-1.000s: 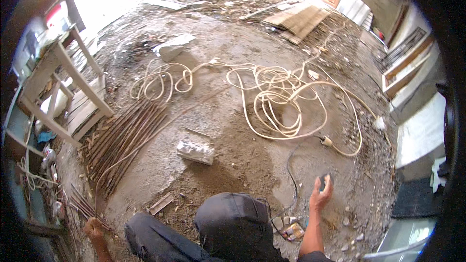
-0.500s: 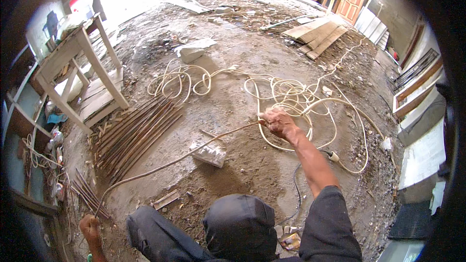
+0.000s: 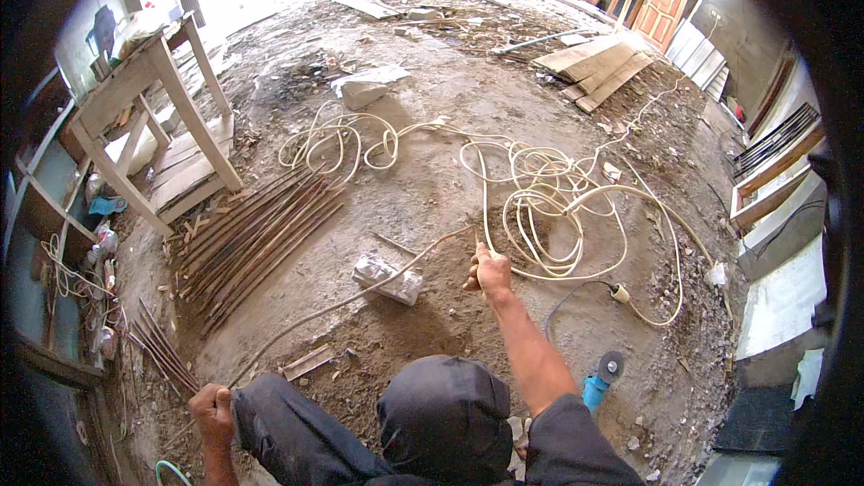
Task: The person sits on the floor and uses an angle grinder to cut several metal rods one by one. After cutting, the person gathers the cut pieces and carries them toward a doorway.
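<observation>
My left hand (image 3: 214, 409), at the lower left beside my knee, is closed around a long thin brown rod (image 3: 337, 304). The rod curves up across the ground to the middle, passing over a pale broken block (image 3: 389, 279). My right hand (image 3: 489, 272) is held out ahead of me with its fingers curled and one digit pointing at the rod's far end. Whether something thin is pinched in it is too small to tell. Left of the block lies a bundle of rusty rods (image 3: 261, 247). A blue angle grinder (image 3: 596, 389) rests to the right of my right forearm.
Cream cable (image 3: 549, 207) lies in loose coils ahead, joined at a connector (image 3: 619, 293) to a dark cord. A wooden table (image 3: 162, 81) stands at the left. Planks (image 3: 589, 72) lie at the far right. More rods (image 3: 162, 351) lie near my left hand. Rubble covers the ground.
My right hand has moved down and left, off the cable coils, and turned. My left hand has moved up and right along with the rod. The angle grinder has come into sight.
</observation>
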Tool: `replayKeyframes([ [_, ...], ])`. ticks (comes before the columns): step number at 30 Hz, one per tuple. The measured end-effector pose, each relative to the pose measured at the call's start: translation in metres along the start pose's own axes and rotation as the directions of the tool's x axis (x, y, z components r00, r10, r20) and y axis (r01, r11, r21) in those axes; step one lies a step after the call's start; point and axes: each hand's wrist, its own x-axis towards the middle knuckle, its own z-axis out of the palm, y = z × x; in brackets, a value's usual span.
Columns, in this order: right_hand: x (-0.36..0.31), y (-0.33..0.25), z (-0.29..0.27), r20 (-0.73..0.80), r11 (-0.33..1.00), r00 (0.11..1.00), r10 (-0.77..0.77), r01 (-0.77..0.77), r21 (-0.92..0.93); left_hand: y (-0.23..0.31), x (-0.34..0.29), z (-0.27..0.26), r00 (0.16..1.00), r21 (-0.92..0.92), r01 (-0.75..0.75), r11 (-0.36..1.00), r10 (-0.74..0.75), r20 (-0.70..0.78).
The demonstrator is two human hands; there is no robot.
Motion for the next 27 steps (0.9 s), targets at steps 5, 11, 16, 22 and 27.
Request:
replayKeyframes([
  [5,-0.011,-0.019,-0.002,-0.203,0.856,0.926,-0.319,0.374,0.357,-0.02,-0.003,-0.005,0.995,-0.005,0.098,0.995,-0.098,0.002],
  [11,-0.027,-0.089,-0.029,0.339,0.034,0.275,-0.9,0.819,-0.572,-0.07,-0.012,-0.022,0.978,-0.239,0.208,0.948,-0.197,0.071],
  [16,-0.034,-0.129,-0.015,0.658,-0.356,0.112,-0.744,0.767,-0.533,-0.071,-0.006,-0.032,0.98,-0.234,0.198,0.952,-0.183,0.083],
  [22,-0.028,-0.121,-0.006,0.733,-0.369,0.134,-0.667,0.795,-0.481,-0.054,0.003,-0.039,0.989,-0.181,0.141,0.973,-0.131,0.067],
  [27,-0.023,-0.086,-0.006,0.735,-0.344,0.345,-0.584,0.715,-0.608,-0.021,-0.005,-0.027,0.999,0.023,0.028,0.999,-0.027,-0.033],
])
